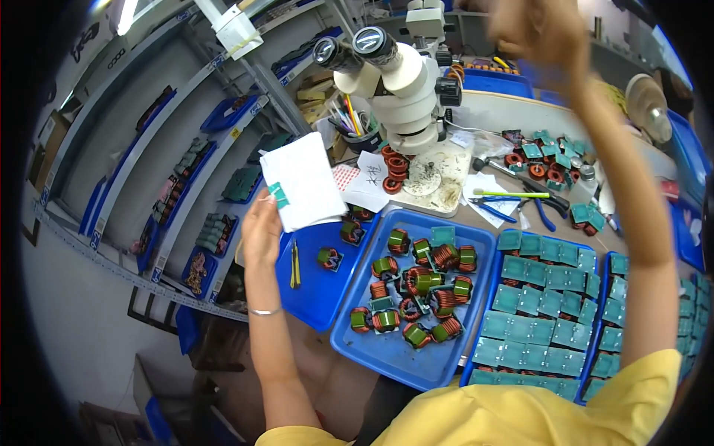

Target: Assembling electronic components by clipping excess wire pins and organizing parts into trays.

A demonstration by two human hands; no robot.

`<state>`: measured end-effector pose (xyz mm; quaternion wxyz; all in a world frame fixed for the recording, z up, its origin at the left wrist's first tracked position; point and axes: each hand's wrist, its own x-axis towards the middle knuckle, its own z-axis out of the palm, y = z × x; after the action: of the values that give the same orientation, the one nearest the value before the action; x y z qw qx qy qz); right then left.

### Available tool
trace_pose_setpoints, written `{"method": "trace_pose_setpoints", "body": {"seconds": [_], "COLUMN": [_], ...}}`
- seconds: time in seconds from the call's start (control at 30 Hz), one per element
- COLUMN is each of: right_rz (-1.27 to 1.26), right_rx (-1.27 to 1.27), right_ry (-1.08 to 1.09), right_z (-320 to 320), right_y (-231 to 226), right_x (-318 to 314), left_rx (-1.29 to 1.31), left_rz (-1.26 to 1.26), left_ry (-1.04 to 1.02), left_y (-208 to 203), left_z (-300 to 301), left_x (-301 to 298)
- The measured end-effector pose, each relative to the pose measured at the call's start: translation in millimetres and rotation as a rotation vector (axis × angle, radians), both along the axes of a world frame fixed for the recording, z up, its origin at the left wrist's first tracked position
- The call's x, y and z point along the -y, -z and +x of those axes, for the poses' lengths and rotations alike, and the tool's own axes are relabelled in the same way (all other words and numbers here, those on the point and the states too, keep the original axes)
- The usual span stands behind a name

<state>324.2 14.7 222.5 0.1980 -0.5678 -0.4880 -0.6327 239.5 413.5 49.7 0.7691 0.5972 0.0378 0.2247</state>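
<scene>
At the left, my left hand is closed in a pinch on a small teal circuit board. The board overlaps the edge of a white paper stack; whether my fingers also touch the paper is unclear. Raised high at the upper right, my right hand is smeared by motion, so its fingers cannot be read. Below the paper, a blue tray holds yellow tweezers and a green-and-copper wound coil. Another blue tray in the middle holds several such coils on boards.
A white microscope stands behind the trays. To the right, blue trays hold rows of teal boards. Pliers, a yellow-green stick tool and loose coils lie behind them. Shelves with parts line the left; a pen cup stands beside the microscope.
</scene>
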Motion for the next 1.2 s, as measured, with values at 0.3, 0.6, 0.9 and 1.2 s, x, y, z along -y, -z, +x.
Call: {"method": "trace_pose_setpoints", "body": {"seconds": [0.3, 0.6, 0.9, 1.2], "right_rz": [-0.117, 0.152, 0.087, 0.091], "right_rx": [-1.416, -1.421, -1.436, -1.553], "right_ry": [-0.075, -0.044, -0.115, -0.144], "right_z": [-64.3, -81.9, -98.9, -103.0], "right_y": [165.7, 185.5, 186.1, 182.1], "right_x": [-69.0, -37.5, -24.2, -19.0], "left_rx": [0.07, 0.102, 0.044, 0.114], "left_rz": [-0.366, -0.535, -0.286, -0.325], "left_ry": [0.217, 0.374, 0.43, 0.532], "left_y": [45.3, 63.3, 82.1, 90.0], "left_z": [-56.3, -93.7, -107.3, -106.8], "left_x": [145.1, 188.4, 193.7, 188.8]}}
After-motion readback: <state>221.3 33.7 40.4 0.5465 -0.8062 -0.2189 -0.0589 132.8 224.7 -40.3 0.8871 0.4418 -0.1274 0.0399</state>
